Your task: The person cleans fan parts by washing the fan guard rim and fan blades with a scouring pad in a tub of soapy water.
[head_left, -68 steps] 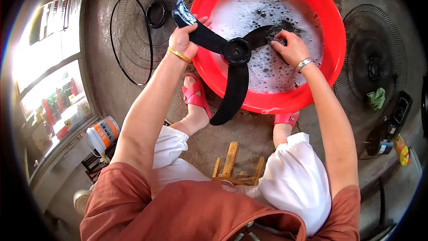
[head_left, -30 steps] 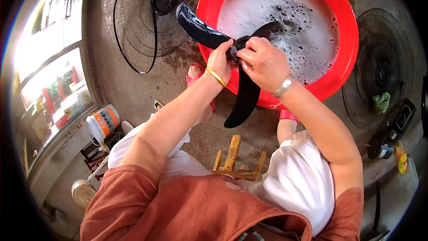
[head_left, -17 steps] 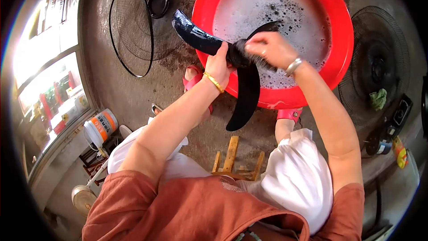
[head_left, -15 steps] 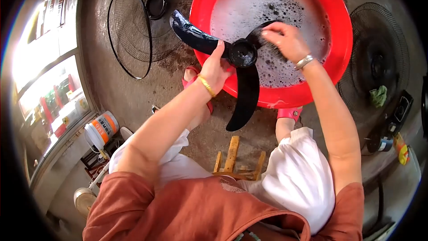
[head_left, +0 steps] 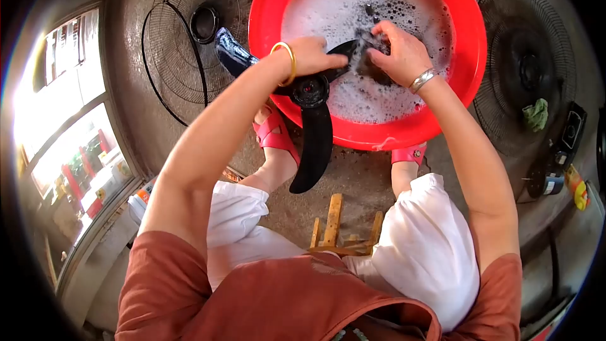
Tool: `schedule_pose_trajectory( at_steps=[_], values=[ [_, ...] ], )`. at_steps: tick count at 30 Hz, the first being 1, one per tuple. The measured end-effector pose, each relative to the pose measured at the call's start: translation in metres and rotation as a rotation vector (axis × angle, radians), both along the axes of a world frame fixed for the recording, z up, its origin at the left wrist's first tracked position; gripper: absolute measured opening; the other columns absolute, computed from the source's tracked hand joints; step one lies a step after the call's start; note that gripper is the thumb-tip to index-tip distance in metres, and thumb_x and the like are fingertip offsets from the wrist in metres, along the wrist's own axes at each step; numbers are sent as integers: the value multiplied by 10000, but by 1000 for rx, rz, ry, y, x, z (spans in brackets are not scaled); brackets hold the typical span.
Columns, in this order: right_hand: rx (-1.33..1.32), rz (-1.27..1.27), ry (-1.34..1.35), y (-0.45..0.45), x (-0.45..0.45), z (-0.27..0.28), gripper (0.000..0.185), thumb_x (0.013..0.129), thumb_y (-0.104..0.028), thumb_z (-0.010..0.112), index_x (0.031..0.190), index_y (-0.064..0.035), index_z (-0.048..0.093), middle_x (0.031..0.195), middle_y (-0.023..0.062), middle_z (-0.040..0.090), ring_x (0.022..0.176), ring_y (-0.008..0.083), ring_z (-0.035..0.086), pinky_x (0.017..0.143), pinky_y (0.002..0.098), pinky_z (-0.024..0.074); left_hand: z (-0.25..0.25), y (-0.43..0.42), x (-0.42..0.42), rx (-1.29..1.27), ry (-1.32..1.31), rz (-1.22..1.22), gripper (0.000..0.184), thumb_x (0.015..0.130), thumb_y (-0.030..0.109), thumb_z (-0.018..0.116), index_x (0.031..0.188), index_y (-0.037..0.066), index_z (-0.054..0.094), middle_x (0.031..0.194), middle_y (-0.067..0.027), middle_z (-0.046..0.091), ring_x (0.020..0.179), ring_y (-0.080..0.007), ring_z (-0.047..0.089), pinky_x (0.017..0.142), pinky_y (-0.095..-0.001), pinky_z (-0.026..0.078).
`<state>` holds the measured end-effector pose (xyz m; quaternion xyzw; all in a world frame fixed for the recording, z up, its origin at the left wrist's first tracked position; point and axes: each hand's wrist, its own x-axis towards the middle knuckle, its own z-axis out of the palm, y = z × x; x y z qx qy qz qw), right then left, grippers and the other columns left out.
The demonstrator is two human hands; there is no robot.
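Observation:
A black three-bladed fan blade (head_left: 317,145) tilts over the near left rim of a red basin (head_left: 464,38) of sudsy water. Its lower blade hangs outside, and the left one is streaked with wet foam. My left hand (head_left: 309,57), with a gold bangle, grips the upper right blade just above the round hub. My right hand (head_left: 404,57), wearing a silver bracelet, is curled at that blade's tip over the suds. Something dark and blurred lies between its fingers, partly hidden by foam.
Round wire fan grilles lie left (head_left: 180,22) and right (head_left: 499,88) of the basin. A black ring (head_left: 147,57) overlaps the left grille; a green cloth (head_left: 536,115) rests on the right one. A wooden stool (head_left: 332,218) is between my legs.
My left hand has moved from the left of the hub to the upper right blade. The fan blade has shifted left. My right hand stays near the blade's tip, lower over the suds.

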<state>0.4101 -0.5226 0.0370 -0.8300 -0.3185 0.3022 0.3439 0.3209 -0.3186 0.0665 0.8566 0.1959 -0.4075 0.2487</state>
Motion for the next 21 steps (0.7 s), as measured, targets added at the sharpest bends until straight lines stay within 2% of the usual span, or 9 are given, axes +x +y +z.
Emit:
schedule_pose_trajectory(
  at_steps=[1, 4, 7, 10, 11, 12, 14, 17, 21],
  values=[
    [132, -42, -4, 2, -3, 2, 299, 767, -284, 650, 992, -98, 585, 943, 153, 638, 887, 346, 609, 766, 421, 490, -19, 12, -4, -330, 248, 146, 522, 724, 325, 778, 1067, -28, 605, 985, -74, 624, 923, -152, 588, 829, -296, 470],
    [248, -57, -96, 15, -30, -7, 242, 787, -265, 663, 982, -134, 608, 893, 121, 591, 846, 340, 598, 749, 415, 493, -12, 23, -7, -618, 392, 144, 452, 625, 131, 831, 1009, 10, 627, 956, -69, 650, 846, -148, 611, 775, -307, 497],
    [309, -55, -8, 25, -62, -2, 195, 787, -233, 658, 955, -143, 617, 901, 112, 575, 834, 330, 599, 712, 410, 502, -14, 27, -12, -608, 451, 31, 440, 612, 79, 821, 1001, -1, 632, 902, -57, 666, 804, -146, 629, 742, -292, 508],
    [351, -61, 9, 36, -78, 11, 161, 763, -135, 665, 909, -113, 600, 872, 86, 566, 822, 284, 604, 687, 360, 503, -15, 25, -27, -778, 317, 299, 399, 636, -9, 775, 1010, -11, 637, 890, -53, 683, 809, -147, 647, 770, -287, 519],
    [353, -35, -89, 36, -73, 8, 157, 758, -128, 663, 900, -115, 597, 877, 82, 565, 823, 282, 604, 681, 361, 504, -13, 22, -30, -830, 261, 375, 392, 644, -21, 765, 1014, -12, 638, 893, -53, 685, 814, -147, 649, 778, -289, 520],
    [354, -8, -187, 37, -64, 1, 154, 753, -121, 662, 891, -117, 593, 882, 78, 564, 824, 279, 605, 676, 362, 506, -10, 17, -34, -826, 244, 482, 261, 642, -41, 760, 880, -3, 660, 827, -63, 681, 751, -167, 651, 718, -306, 531],
    [288, 119, -377, 33, -40, -4, 147, 746, -118, 657, 881, -133, 599, 907, 62, 568, 826, 273, 607, 656, 363, 509, 0, 14, -34, -836, 190, 592, 275, 662, -30, 756, 916, -7, 653, 844, -65, 684, 758, -165, 653, 729, -311, 533],
    [77, -116, -301, 30, -12, -24, 115, 764, -137, 652, 876, -140, 626, 920, 57, 579, 834, 271, 613, 688, 366, 512, -3, 18, -33, -848, 214, 627, 301, 689, -24, 742, 971, -8, 638, 878, -70, 685, 764, -167, 655, 745, -314, 535],
    [401, 64, -323, 22, -32, -16, 113, 772, -185, 662, 882, -157, 668, 913, 87, 591, 882, 293, 590, 717, 400, 517, -9, 16, -32, -861, 195, 651, 279, 686, -32, 737, 950, -6, 651, 863, -73, 684, 761, -174, 658, 734, -310, 538]
  ],
)
